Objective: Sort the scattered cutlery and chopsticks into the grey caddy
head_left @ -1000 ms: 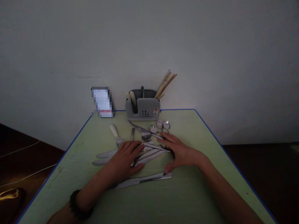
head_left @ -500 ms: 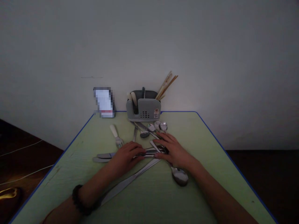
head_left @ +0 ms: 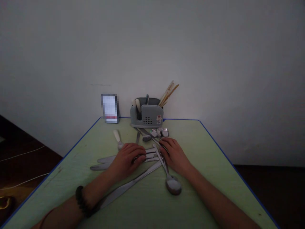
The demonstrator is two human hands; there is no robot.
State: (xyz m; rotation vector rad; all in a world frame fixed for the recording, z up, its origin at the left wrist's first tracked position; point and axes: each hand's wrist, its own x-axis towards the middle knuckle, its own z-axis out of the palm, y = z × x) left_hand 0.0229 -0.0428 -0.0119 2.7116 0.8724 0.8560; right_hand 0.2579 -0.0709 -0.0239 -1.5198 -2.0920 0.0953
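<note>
My left hand (head_left: 128, 159) is curled over several table knives. Two blades (head_left: 101, 166) stick out to its left, and metal handles (head_left: 150, 156) come out to its right. My right hand (head_left: 175, 156) lies over the right end of this pile, fingers bent and slightly apart, touching the cutlery. Its fingertips partly hide the pieces beneath. Just below it lies a large spoon (head_left: 173, 185), bowl towards me. A long knife (head_left: 128, 187) slants across the table under my left forearm. A white-handled fork (head_left: 116, 136) is partly covered by my left hand.
A grey cutlery holder (head_left: 150, 116) with chopsticks (head_left: 169, 93) and pale handles stands at the back against the wall. Small spoons (head_left: 165, 132) and a dark-looking spoon (head_left: 146, 138) lie before it. A pixelated phone (head_left: 111, 108) leans at the back left. The green table (head_left: 214, 190) has blue edges.
The view has shifted slightly. The knives under my left hand have slid left. The large spoon has swung left, and my right hand's fingers have drawn in.
</note>
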